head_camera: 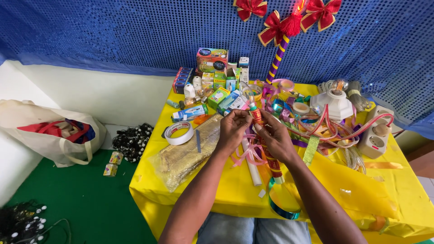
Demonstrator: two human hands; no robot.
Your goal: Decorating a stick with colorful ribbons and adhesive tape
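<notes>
Both my hands meet over the middle of the yellow table (226, 185). My right hand (276, 141) grips a long stick wrapped in red patterned paper (273, 164), held nearly upright with its lower end toward me. My left hand (231, 129) pinches the stick's top end (256, 113), where a small bulb-like tip shows. Pink ribbon (249, 154) curls under my hands. A white tube (253, 171) lies beneath them on the table.
A tape roll (179, 133) and a clear bag of gold material (183, 156) lie to the left. Small boxes (212, 83), ribbons, a white lamp holder (335, 105) and a power strip (376, 133) crowd the back and right. A cloth bag (49, 131) sits on the green floor.
</notes>
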